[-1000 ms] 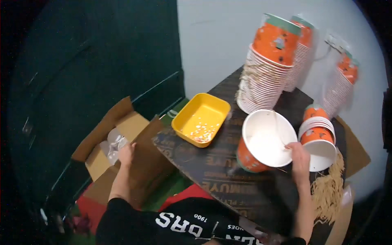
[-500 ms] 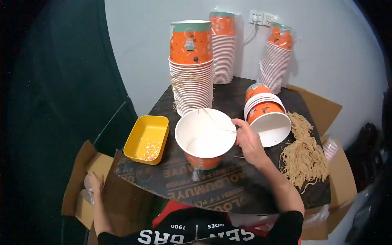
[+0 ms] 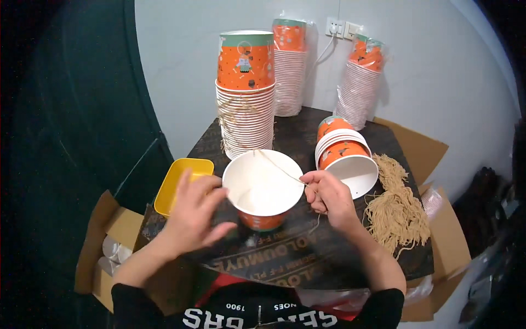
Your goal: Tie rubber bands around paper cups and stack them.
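Observation:
An upright paper bucket (image 3: 262, 220), white inside and orange outside, stands on the dark table in front of me. A thin tan string (image 3: 278, 169) runs from its far rim across the opening to its right side. My right hand (image 3: 331, 198) pinches that string by the right rim, and a loose end hangs below the fingers. Beside the left rim, my left hand (image 3: 194, 214) is empty with its fingers spread, partly covering a yellow plastic tray (image 3: 194, 164). Behind the bucket rises a tall nested stack of buckets (image 3: 245, 118) with strings dangling from its rims.
Several nested buckets (image 3: 345, 153) lie sideways at right, near a bundle of tan strings (image 3: 395, 211). Two plastic-wrapped stacks, a left one (image 3: 289, 77) and a right one (image 3: 359, 82), stand by the wall. Cardboard boxes are at left (image 3: 90, 241) and right (image 3: 449, 241).
My left hand has come up from the left cardboard box to the bucket's left side, empty. My right hand has shifted from the rim to pinching the string, which is now drawn across the opening.

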Demonstrator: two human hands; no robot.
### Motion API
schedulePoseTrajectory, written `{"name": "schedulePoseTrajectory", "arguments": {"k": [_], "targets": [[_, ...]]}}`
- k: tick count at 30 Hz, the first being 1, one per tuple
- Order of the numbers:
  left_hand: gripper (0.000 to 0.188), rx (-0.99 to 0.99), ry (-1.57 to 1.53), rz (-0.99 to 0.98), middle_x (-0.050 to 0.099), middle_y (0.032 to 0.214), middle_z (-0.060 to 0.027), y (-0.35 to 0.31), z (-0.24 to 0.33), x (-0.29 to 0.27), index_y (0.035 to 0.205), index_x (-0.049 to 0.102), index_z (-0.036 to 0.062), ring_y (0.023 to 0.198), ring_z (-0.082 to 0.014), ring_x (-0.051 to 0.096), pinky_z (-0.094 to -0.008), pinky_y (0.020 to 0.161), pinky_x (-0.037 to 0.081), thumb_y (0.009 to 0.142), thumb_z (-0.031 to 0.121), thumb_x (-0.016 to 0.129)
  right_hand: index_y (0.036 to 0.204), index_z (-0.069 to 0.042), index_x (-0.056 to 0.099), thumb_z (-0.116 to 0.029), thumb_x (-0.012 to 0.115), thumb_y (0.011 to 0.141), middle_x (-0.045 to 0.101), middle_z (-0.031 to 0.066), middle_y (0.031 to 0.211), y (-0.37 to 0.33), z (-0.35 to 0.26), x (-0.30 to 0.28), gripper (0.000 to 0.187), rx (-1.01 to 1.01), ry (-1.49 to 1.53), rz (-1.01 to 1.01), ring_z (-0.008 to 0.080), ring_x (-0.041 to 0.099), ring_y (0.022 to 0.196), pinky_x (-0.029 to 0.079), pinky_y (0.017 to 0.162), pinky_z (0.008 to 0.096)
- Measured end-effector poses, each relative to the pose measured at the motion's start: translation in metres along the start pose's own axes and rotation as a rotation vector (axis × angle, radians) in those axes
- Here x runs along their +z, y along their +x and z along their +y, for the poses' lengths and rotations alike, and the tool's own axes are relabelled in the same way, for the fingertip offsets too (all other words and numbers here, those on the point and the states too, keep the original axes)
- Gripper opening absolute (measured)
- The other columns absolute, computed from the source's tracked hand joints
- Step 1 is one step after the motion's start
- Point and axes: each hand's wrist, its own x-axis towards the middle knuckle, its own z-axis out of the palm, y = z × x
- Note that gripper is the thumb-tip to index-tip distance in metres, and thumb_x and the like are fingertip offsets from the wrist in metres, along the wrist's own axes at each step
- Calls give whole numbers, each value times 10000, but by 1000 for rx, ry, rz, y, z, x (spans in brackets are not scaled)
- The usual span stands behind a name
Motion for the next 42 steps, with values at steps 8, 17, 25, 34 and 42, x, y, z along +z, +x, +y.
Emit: {"name": "schedulePoseTrajectory", "arguments": {"k": [8, 17, 25, 34, 42], "targets": [[432, 67, -63, -183, 626, 988, -103, 26, 13, 62, 1125, 589, 40, 1016, -306, 601, -594, 1117, 275, 762, 185, 774, 1041, 30, 588, -302, 359, 1049, 547, 46, 826, 0, -5, -4, 404, 104, 496, 18, 69, 370, 541, 299, 485, 207], [274, 64, -396, 193, 637, 753, -120, 32, 54, 62, 1050, 604, 1, 652, -280, 644, -356, 562, 489, 803, 44, 714, 1105, 22, 556, -406, 329, 1043, 538, 51, 892, 3, -7, -8, 489, 99, 759, 33, 103, 396, 584, 328, 503, 242], [304, -572, -1394, -414, 576, 608, 1, 48, 84, 89, 1156, 581, -15, 539, -48, 531, -228, 509, 421, 942, 190, 648, 1094, 11, 559, -397, 332, 1039, 542, 57, 885, 2, -11, 15, 470, 96, 826, 33, 107, 398, 591, 335, 511, 252], [215, -443, -1007, -298, 606, 613, -75, 34, 81, 77, 857, 626, -4, 537, -172, 599, -308, 526, 473, 971, 171, 577, 1069, 28, 594, -293, 365, 1038, 544, 59, 895, -9, 11, -4, 396, 44, 641, 152, 131, 460, 701, 399, 661, 276], [139, -43, -421, -283, 628, 651, -174, 49, 76, 44, 859, 637, 1, 613, -361, 648, -432, 533, 512, 883, 138, 629, 1128, 33, 602, -2, 571, 896, 568, 190, 1131, -26, -17, 24, 237, -580, -602, 184, 279, 613, 955, 501, 826, 348]]}}
